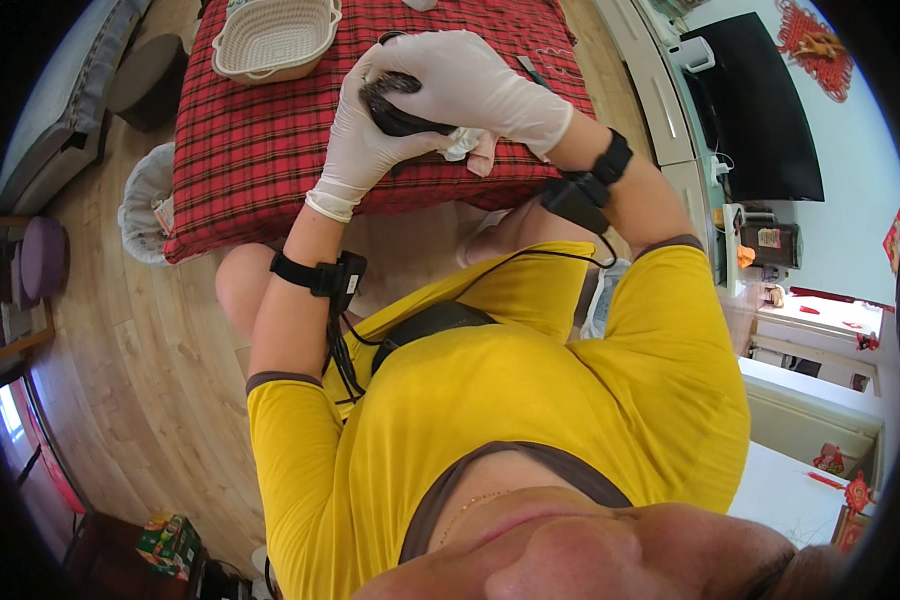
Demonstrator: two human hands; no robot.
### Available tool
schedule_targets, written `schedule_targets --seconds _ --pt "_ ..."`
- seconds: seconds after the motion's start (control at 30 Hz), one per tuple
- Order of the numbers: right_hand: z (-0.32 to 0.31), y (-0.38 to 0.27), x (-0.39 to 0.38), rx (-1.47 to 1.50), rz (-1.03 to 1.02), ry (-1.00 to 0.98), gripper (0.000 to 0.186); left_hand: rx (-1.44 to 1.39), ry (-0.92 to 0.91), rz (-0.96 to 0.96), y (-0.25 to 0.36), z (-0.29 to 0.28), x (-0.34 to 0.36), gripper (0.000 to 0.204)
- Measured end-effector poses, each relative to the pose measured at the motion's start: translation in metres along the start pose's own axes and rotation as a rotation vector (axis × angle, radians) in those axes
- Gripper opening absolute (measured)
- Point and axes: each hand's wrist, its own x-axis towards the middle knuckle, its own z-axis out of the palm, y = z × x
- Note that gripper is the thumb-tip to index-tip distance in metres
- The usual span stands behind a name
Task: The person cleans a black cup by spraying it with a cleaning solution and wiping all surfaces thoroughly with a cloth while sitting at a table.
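Both my hands wear white gloves and are held together over the near side of the table [240, 150], which has a red plaid cloth. Between them is a dark, glossy, rounded object [400, 122]; its kind is mostly hidden by the fingers. My left hand [348, 145] cups it from the left and below, thumb along its near side. Over its top and right side curls my right hand [460, 85], with dark smudges about the fingertips. A crumpled white and pink cloth [482, 152] lies on the table just under my right hand.
A cream woven basket [270, 73] stands at the table's far left. Beyond my right wrist lies a thin dark green tool [532, 70]. A lined waste bin [142, 205] is by the table's left side; a dark round stool [150, 82] stands behind it. Cabinets [660, 110] line the right.
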Motion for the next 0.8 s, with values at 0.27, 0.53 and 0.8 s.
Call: schedule_targets --seconds 0.27,0.53,0.8 --pt "-0.023 0.006 -0.038 -0.066 -0.141 -0.117 0.020 -0.139 -0.014 -0.038 0.002 0.005 -0.003 0.125" --pt "-0.010 0.002 0.027 -0.073 -0.141 -0.037 0.017 -0.046 -0.027 -0.082 0.005 0.000 -0.001 0.113" --pt "-0.032 0.042 0.028 -0.097 0.164 -0.152 0.020 -0.017 0.002 0.064 -0.010 0.003 -0.003 0.142"
